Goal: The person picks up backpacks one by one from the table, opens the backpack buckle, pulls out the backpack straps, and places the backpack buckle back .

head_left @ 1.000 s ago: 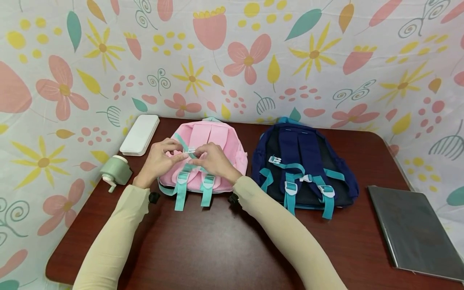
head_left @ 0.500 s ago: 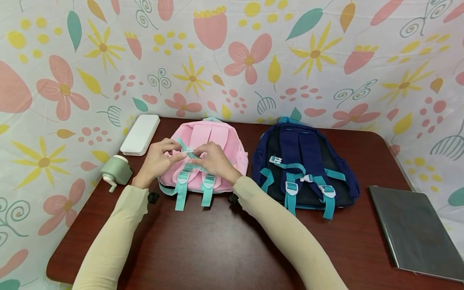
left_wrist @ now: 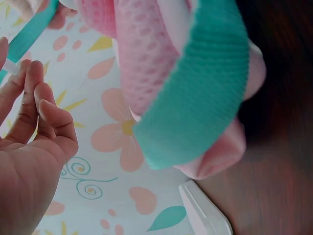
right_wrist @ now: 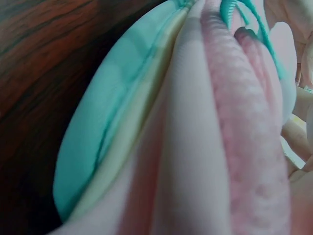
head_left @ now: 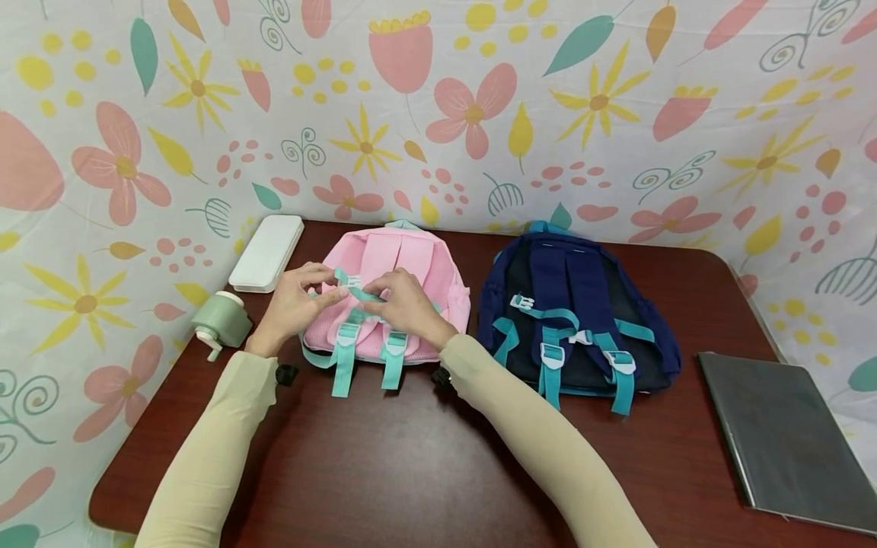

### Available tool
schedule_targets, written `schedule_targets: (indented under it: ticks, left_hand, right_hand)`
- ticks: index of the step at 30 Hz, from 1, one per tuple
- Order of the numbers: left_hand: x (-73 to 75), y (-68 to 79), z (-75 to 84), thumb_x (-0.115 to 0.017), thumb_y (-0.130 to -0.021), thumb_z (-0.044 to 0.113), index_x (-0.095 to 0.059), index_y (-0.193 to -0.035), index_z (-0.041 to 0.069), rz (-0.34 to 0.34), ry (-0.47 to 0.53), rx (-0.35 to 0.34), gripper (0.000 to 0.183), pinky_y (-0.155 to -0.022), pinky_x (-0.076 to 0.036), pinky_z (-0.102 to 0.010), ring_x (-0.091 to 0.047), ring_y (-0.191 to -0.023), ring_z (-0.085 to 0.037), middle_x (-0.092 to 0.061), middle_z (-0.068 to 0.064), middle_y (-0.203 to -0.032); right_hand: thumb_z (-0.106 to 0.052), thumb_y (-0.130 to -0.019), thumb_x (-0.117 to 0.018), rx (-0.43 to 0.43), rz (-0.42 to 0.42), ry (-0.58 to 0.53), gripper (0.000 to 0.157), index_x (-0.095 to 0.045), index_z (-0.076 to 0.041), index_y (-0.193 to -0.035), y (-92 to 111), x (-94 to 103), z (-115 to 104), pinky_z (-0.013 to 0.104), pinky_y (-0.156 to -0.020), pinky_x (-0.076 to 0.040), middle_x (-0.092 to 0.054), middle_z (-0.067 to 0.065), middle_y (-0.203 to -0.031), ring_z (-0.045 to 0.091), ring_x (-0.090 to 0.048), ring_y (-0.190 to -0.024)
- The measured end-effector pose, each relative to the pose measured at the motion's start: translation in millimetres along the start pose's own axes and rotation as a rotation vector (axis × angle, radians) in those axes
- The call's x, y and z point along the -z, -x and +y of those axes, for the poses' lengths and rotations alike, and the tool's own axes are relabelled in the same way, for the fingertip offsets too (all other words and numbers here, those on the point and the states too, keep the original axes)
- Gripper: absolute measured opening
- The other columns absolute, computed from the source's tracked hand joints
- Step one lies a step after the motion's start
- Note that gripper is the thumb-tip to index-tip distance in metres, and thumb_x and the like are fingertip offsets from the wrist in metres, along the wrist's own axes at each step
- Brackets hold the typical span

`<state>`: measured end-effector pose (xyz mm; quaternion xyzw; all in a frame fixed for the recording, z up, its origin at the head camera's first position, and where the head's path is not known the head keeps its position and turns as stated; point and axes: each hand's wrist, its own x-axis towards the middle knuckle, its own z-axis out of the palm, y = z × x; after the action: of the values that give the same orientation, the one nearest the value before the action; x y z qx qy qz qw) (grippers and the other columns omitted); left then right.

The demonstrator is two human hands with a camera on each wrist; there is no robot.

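Note:
A pink backpack (head_left: 397,251) lies on the table with its straps facing up. Over its middle, both hands are at a white plastic buckle (head_left: 354,281) on a teal chest strap (head_left: 366,294). My left hand (head_left: 291,306) pinches the buckle from the left; the left wrist view shows a bit of white plastic between the fingertips of this hand (left_wrist: 32,127). From the right, my right hand (head_left: 409,306) pinches the teal strap beside the buckle. In the right wrist view the bag's pink side (right_wrist: 195,137) hides most of that hand.
A navy backpack (head_left: 569,266) with teal straps lies to the right. Farther right is a dark grey flat laptop-like slab (head_left: 788,434). On the left are a white case (head_left: 267,253) and a green crank pencil sharpener (head_left: 222,320). A flowered cloth hangs behind the table (head_left: 384,472).
The hands stay at the buckle with only slight finger movement. The strap end left of the buckle has sunk lower and folded over, and the strap at the right fingers shows more.

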<state>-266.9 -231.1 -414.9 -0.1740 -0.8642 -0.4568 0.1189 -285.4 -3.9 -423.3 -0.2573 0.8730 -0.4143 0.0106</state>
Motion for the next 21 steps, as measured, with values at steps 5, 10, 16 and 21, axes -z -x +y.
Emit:
schedule_targets:
  ticks: [5, 10, 16, 21]
  left_hand:
    - [5.7, 3.2, -2.4, -0.084, -0.093, 0.011, -0.083, -0.114, -0.002, -0.025, -0.028, 0.075, 0.024, -0.077, -0.046, -0.023, -0.056, -0.086, -0.009, -0.075, -0.021, -0.107]
    - [7.4, 7.5, -7.9, -0.083, -0.096, 0.013, -0.083, -0.117, 0.000, -0.054, -0.051, 0.151, 0.025, -0.078, -0.047, -0.019, -0.059, -0.086, -0.007, -0.074, -0.017, -0.105]
    - [9.3, 10.1, -10.6, -0.081, -0.098, 0.015, -0.081, -0.123, -0.002, -0.080, -0.101, 0.172, 0.030, -0.075, -0.048, -0.019, -0.061, -0.086, -0.015, -0.075, -0.018, -0.109]
    - [15.2, 11.1, -9.4, -0.078, -0.099, 0.011, -0.076, -0.130, -0.006, -0.243, -0.276, 0.147, 0.036, -0.073, -0.046, -0.029, -0.059, -0.085, -0.021, -0.070, -0.022, -0.108]
  right_hand:
    - [-0.024, -0.097, -0.085, -0.008, -0.034, 0.111, 0.028, -0.085, -0.009, -0.120, 1, -0.9, -1, 0.042, -0.101, -0.052, -0.084, 0.008, -0.116, 0.027, -0.064, -0.112]
    - [-0.029, -0.099, -0.083, -0.023, -0.077, 0.237, 0.030, -0.084, -0.010, -0.122, 1, -3.3, -4, 0.048, -0.102, -0.049, -0.083, 0.008, -0.120, 0.029, -0.064, -0.117]
    - [-0.031, -0.100, -0.081, -0.046, -0.089, 0.292, 0.032, -0.084, -0.011, -0.125, 4, -5.6, -7, 0.047, -0.100, -0.046, -0.081, 0.008, -0.122, 0.028, -0.061, -0.118]
    - [-0.032, -0.103, -0.078, -0.029, -0.091, 0.314, 0.032, -0.082, -0.013, -0.127, 7, -5.9, -7, 0.046, -0.098, -0.046, -0.078, 0.007, -0.122, 0.028, -0.059, -0.118]
